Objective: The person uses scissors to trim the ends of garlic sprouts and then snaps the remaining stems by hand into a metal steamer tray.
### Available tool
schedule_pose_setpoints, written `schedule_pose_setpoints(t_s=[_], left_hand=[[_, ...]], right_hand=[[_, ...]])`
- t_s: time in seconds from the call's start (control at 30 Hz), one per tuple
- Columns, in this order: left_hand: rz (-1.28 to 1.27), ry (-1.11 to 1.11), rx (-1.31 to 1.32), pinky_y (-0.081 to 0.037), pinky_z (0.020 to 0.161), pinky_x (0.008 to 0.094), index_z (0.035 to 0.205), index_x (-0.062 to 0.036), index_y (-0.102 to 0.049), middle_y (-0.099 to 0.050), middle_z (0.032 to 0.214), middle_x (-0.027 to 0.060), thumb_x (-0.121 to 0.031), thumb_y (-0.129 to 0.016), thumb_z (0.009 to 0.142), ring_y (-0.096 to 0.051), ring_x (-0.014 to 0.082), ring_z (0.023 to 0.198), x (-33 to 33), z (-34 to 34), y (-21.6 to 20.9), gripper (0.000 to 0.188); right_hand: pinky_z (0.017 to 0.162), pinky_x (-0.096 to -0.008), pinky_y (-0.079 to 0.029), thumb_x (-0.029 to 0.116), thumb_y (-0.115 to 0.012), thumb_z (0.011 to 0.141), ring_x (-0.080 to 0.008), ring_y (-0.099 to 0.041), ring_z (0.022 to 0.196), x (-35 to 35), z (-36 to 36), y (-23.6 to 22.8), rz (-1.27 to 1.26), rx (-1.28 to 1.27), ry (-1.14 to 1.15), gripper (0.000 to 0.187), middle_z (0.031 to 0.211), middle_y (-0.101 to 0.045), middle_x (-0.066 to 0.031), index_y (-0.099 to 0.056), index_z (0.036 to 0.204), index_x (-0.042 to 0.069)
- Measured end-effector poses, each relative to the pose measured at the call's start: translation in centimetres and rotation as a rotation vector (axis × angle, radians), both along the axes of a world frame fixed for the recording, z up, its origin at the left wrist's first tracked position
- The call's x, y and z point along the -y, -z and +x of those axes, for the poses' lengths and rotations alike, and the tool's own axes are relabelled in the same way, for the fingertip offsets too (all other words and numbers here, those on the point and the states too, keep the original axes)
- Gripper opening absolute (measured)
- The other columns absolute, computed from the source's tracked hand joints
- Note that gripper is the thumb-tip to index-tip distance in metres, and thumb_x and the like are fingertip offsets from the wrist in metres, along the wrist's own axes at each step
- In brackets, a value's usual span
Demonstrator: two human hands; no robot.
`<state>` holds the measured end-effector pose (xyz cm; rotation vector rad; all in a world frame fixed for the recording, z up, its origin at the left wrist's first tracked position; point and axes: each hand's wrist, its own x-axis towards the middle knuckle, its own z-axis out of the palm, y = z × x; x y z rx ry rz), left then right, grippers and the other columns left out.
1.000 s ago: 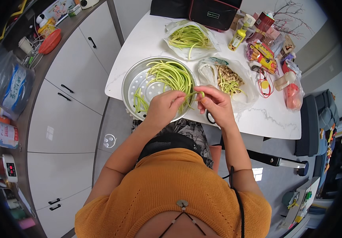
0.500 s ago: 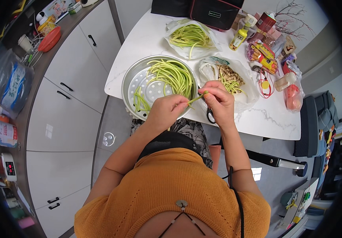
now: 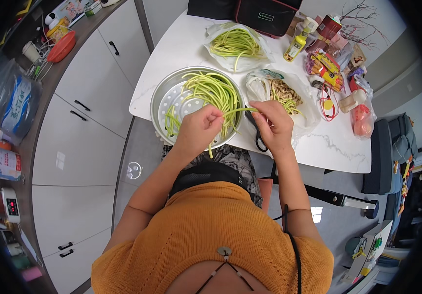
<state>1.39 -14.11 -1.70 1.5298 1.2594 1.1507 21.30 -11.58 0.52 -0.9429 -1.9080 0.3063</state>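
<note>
A green stem, which looks like a garlic scape (image 3: 239,110), stretches between my hands over the right rim of the perforated metal basin (image 3: 159,100). My left hand (image 3: 200,128) pinches one end, and my right hand (image 3: 273,123) holds the other between thumb and fingers. Inside the basin lies a heap of long garlic scapes (image 3: 213,90), with a few shorter pieces to the left. Black-handled scissors (image 3: 260,142) rest at the table edge, partly hidden by my right hand. Beyond that hand, a plastic bag (image 3: 309,110) contains brown and green trimmings (image 3: 284,93).
Farther back, another plastic bag (image 3: 265,60) holds more scapes. A yellow bottle (image 3: 295,47), packaged sausages (image 3: 324,68) and a red cord (image 3: 336,110) stand or lie on the right of the white table (image 3: 338,152). A black case (image 3: 265,17) is at the back.
Both hands have shifted slightly; my left hand has moved away from my right, and a longer length of stem shows between them. More of the scissors is visible.
</note>
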Motion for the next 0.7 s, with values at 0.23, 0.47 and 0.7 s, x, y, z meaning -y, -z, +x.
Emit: schedule_pose_setpoints(t_s=[0.23,0.47,0.7], left_hand=[[0.266,-0.119,-0.084,-0.042,0.06,0.0191,0.093,0.0024,-0.059,-0.058,0.078,0.0012,-0.003,-0.056,0.086,-0.05,0.0045,0.067,-0.6,-0.4,0.0,0.01],[0.184,-0.035,0.096,-0.043,0.063,0.0191,0.094,0.0018,-0.06,-0.058,0.082,0.0006,-0.004,-0.056,0.086,-0.051,0.0049,0.07,-0.4,-0.1,0.0,0.01],[0.133,0.019,0.184,-0.045,0.063,0.0219,0.092,0.0024,-0.06,-0.061,0.078,0.0043,-0.005,-0.056,0.086,-0.056,0.0075,0.07,-0.6,0.1,0.5,0.01]], right_hand=[[0.053,-0.0228,-0.041,0.01,-0.064,0.08,-0.0096,-0.053,0.063,-0.1,1.0,0.2,-0.236,-0.055,-0.211,0.019,0.081,-0.061,-0.0032,-0.066,0.098,0.005],[0.052,-0.0145,-0.033,0.01,-0.065,0.079,0.0002,-0.041,0.057,0.3,0.6,0.0,-0.86,-0.435,-0.599,0.045,0.089,-0.06,0.0008,-0.052,0.122,0.003],[0.053,-0.0162,-0.034,0.005,-0.068,0.074,-0.0013,-0.037,0.055,0.4,0.3,0.5,-0.648,-0.312,-0.531,0.048,0.091,-0.059,0.0008,-0.055,0.12,0.004]])
